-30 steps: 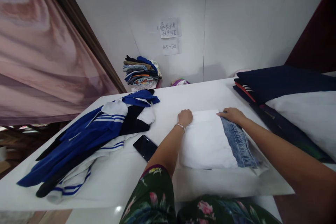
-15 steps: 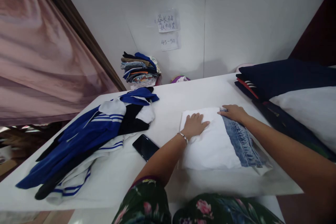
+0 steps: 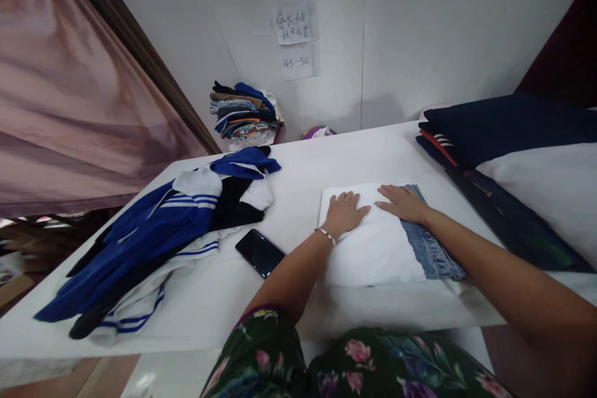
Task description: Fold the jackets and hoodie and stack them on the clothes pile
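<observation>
In front of me on the table lies a folded white garment [image 3: 373, 255], flat, with a blue denim piece [image 3: 426, 252] showing along its right side. My left hand [image 3: 346, 214] rests flat on the upper left of the white cloth, fingers spread; a silver bracelet [image 3: 325, 236] circles that wrist. My right hand [image 3: 402, 202] lies palm down near the top edge, its fingertips on the white cloth and the hand reaching across the denim. Neither hand grips anything. Left of my left forearm is a black smartphone [image 3: 259, 252].
Blue, black and white clothes [image 3: 181, 217] lie loosely heaped along the left of the white table [image 3: 298, 186]. Folded dark garments [image 3: 508, 130] and a white one [image 3: 555, 180] are stacked at the right. A clothes pile [image 3: 245, 113] stands beyond the far edge, below paper signs [image 3: 297, 23].
My right hand has slid left from the denim's top edge onto the white cloth. My left hand stays nearly in place. The whole view has shifted slightly.
</observation>
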The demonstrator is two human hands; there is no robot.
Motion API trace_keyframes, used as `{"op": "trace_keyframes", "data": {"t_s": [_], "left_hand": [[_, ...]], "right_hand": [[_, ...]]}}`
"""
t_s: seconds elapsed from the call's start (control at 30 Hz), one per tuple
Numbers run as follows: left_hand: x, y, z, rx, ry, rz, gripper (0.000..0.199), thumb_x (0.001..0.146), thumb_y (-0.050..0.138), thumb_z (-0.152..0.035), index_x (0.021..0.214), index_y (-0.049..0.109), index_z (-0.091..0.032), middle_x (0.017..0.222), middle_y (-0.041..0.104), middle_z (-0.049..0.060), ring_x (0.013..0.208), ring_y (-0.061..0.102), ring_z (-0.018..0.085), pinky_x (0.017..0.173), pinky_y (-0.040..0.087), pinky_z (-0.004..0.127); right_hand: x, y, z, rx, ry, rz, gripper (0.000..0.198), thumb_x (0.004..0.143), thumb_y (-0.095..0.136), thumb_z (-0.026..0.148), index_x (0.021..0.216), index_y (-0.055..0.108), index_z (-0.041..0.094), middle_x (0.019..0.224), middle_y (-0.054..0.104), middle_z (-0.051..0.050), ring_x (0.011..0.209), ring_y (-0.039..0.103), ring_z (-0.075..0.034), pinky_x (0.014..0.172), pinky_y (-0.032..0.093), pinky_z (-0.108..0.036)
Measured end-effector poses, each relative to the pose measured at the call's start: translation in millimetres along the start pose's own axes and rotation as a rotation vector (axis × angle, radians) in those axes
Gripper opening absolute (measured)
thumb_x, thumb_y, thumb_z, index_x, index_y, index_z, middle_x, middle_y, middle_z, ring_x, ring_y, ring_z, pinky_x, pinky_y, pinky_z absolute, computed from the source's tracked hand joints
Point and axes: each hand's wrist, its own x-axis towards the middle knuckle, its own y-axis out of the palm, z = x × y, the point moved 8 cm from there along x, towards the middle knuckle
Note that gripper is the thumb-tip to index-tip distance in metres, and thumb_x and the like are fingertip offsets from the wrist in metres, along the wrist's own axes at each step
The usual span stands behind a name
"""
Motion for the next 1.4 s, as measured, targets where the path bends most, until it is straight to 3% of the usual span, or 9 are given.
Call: {"op": "trace_keyframes", "data": {"t_s": [0.13,0.3,0.43,0.5,0.7,0.87,1.17,1.3,1.4], "left_hand": [[-1.6,-12.9,-5.5,-0.112,0.009,-0.066,0.038,0.082,0.065,-0.042,0.117,0.062,-0.025,0.142,0.050,0.007,0.139,0.032,0.027,0.118,0.004,0.045],[-20.6,-46.3,-16.7,-0.304,0.013,-0.209,0.026,0.087,0.060,-0.031,0.112,0.067,-0.024,0.136,0.056,0.006,0.133,0.041,0.023,0.116,0.023,0.039],[-67.2,-60.9,-16.4,-0.333,0.064,-0.190,0.025,0.084,0.065,-0.032,0.107,0.069,-0.025,0.130,0.060,0.004,0.131,0.044,0.023,0.116,0.026,0.040],[-98.5,-61.9,-14.4,-0.253,0.136,-0.145,0.029,0.084,0.064,-0.034,0.112,0.067,-0.027,0.133,0.058,0.005,0.133,0.043,0.024,0.117,0.024,0.042],[-170.7,-44.7,-0.7,0.010,0.251,-0.020,0.071,0.075,0.073,-0.042,0.139,0.047,-0.027,0.153,0.033,0.009,0.143,0.025,0.028,0.118,0.019,0.046],[-180.7,-30.5,4.2,0.151,0.244,0.032,0.079,0.074,0.070,-0.025,0.145,0.037,-0.023,0.158,0.020,0.010,0.146,0.013,0.029,0.119,0.016,0.049],[-180.7,-16.5,13.2,0.249,0.321,-0.012,0.076,0.074,0.040,0.002,0.146,0.033,-0.021,0.156,0.025,0.010,0.146,0.014,0.023,0.118,0.022,0.050],[-186.6,-23.7,9.1,0.240,0.289,0.053,0.078,0.074,0.048,-0.003,0.148,0.030,-0.022,0.158,0.020,0.010,0.147,0.012,0.025,0.118,0.022,0.051],[-184.7,-34.6,1.0,0.240,0.215,0.142,0.075,0.080,0.062,-0.024,0.148,0.029,-0.024,0.158,0.018,0.010,0.146,0.014,0.027,0.118,0.018,0.053]], "right_hand": [[1.8,-0.3,-1.3,0.020,0.004,-0.006,0.067,0.089,0.030,0.064,0.143,0.042,0.027,0.153,0.034,-0.005,0.142,0.026,-0.027,0.116,0.017,-0.052],[-8.8,-24.7,-1.6,0.238,0.004,-0.113,0.062,0.090,0.036,0.057,0.137,0.051,0.020,0.152,0.036,-0.008,0.141,0.029,-0.025,0.117,0.020,-0.046],[-62.3,-69.0,4.2,0.457,-0.116,-0.351,0.053,0.091,0.040,0.052,0.132,0.056,0.023,0.147,0.044,-0.005,0.137,0.037,-0.023,0.115,0.027,-0.040],[-101.6,-78.2,15.5,0.462,-0.224,-0.347,0.051,0.090,0.043,0.051,0.135,0.053,0.027,0.145,0.047,-0.004,0.136,0.039,-0.025,0.114,0.028,-0.044],[-184.7,-36.5,39.9,0.062,-0.510,-0.153,0.062,0.085,0.056,0.043,0.144,0.040,0.033,0.155,0.029,-0.004,0.142,0.026,-0.031,0.114,0.021,-0.057],[-184.1,-12.6,22.6,-0.099,-0.561,-0.239,0.059,0.083,0.047,0.019,0.142,0.044,0.028,0.152,0.034,-0.007,0.141,0.029,-0.030,0.112,0.023,-0.059],[-187.5,26.2,-9.5,-0.084,-0.540,-0.294,0.070,0.080,0.045,0.011,0.147,0.035,0.029,0.152,0.034,-0.006,0.142,0.025,-0.027,0.109,0.032,-0.054],[-191.1,27.1,-6.6,-0.118,-0.516,-0.302,0.073,0.081,0.044,0.012,0.150,0.028,0.033,0.152,0.034,-0.004,0.141,0.028,-0.027,0.110,0.028,-0.057],[-196.3,9.4,8.1,-0.144,-0.500,-0.266,0.068,0.087,0.048,0.026,0.150,0.025,0.034,0.154,0.031,-0.005,0.140,0.030,-0.030,0.110,0.023,-0.063]]}}
